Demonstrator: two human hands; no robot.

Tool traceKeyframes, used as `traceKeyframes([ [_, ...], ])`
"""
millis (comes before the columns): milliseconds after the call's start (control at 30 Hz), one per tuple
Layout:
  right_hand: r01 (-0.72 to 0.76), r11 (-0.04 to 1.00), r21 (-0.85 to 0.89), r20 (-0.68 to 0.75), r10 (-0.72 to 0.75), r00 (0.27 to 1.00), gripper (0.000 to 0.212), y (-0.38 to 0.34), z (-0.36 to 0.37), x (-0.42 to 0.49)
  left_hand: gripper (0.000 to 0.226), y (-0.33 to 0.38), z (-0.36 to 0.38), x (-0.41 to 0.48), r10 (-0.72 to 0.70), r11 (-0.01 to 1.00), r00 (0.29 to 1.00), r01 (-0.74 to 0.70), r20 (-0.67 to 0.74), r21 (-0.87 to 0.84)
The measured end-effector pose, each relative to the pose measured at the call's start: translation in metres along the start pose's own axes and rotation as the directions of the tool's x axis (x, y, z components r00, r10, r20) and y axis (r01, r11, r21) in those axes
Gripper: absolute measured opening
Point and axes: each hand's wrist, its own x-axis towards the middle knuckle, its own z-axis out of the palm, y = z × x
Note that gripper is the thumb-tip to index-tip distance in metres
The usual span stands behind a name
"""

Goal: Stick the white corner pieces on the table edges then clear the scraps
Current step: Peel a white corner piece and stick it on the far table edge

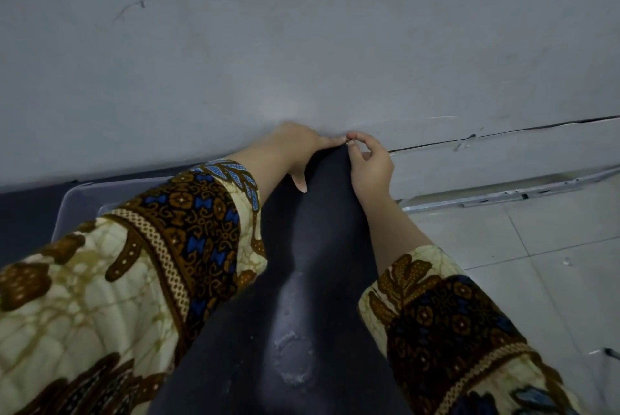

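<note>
The dark table (312, 280) narrows to its far corner against the grey wall. My left hand (295, 149) lies over that corner, fingers stretched toward the tip and thumb hanging down the table's side. My right hand (369, 163) meets it from the right, thumb and forefinger pinched on a tiny piece (348, 142) at the corner tip. That piece is too small to identify, and no white corner piece shows clearly under the hands.
The grey wall (302, 45) stands right behind the corner. A translucent plastic bin (80, 203) sits at the left below my sleeve. Pale floor tiles (536, 263) and a metal rail (503, 194) lie to the right. A dried smudge (295, 361) marks the near tabletop.
</note>
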Motion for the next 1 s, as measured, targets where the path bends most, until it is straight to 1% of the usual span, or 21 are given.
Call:
traceKeyframes([
  [100,0.042,0.998,-0.055,-0.045,-0.045,0.998,0.021,-0.001,0.001,-0.004,0.105,-0.008,0.014,-0.012,-0.028,0.987,0.996,0.015,-0.08,-0.159],
  [200,0.041,0.99,-0.137,-0.068,-0.051,0.996,0.032,-0.001,0.003,-0.007,0.09,-0.007,0.034,-0.028,-0.107,0.947,0.978,0.046,-0.178,-0.319],
  [333,0.051,0.916,-0.398,-0.073,-0.087,0.994,0.031,-0.006,0.005,-0.007,0.072,0.0,0.056,-0.044,-0.191,0.903,0.947,0.066,-0.26,-0.424],
  [400,0.049,0.858,-0.512,-0.032,-0.077,0.997,0.029,-0.013,0.004,-0.002,0.066,0.001,0.065,-0.052,-0.234,0.861,0.936,0.073,-0.263,-0.504],
  [467,0.073,0.796,-0.601,0.006,-0.087,0.996,0.026,-0.02,0.005,-0.003,0.065,0.003,0.072,-0.061,-0.229,0.856,0.941,0.074,-0.249,-0.511],
  [500,0.099,0.785,-0.612,0.013,-0.114,0.993,0.026,-0.021,0.007,-0.006,0.066,0.004,0.074,-0.065,-0.22,0.859,0.946,0.071,-0.24,-0.507],
  [533,0.132,0.784,-0.607,0.024,-0.148,0.989,0.029,-0.02,0.009,-0.012,0.068,0.005,0.076,-0.069,-0.211,0.859,0.949,0.067,-0.232,-0.508],
  [600,0.194,0.759,-0.621,0.085,-0.181,0.98,0.041,-0.015,0.016,-0.023,0.074,0.005,0.078,-0.076,-0.207,0.852,0.956,0.071,-0.209,-0.519],
  [633,0.203,0.725,-0.658,0.119,-0.166,0.979,0.046,-0.014,0.017,-0.025,0.077,0.005,0.08,-0.078,-0.213,0.849,0.957,0.081,-0.197,-0.523],
  [700,0.206,0.645,-0.736,0.181,-0.105,0.978,0.048,-0.018,0.012,-0.021,0.081,0.008,0.081,-0.081,-0.229,0.837,0.957,0.1,-0.178,-0.538],
  [800,0.228,0.541,-0.809,0.282,0.019,0.959,0.053,-0.028,-0.002,-0.019,0.081,0.014,0.082,-0.083,-0.257,0.817,0.948,0.11,-0.187,-0.566],
  [900,0.271,0.503,-0.821,0.368,0.104,0.924,0.062,-0.033,-0.007,-0.028,0.078,0.016,0.083,-0.09,-0.277,0.79,0.945,0.12,-0.176,-0.601],
  [1000,0.266,0.492,-0.829,0.376,0.14,0.916,0.064,-0.037,-0.01,-0.04,0.073,0.017,0.089,-0.101,-0.284,0.763,0.944,0.117,-0.166,-0.635],
])
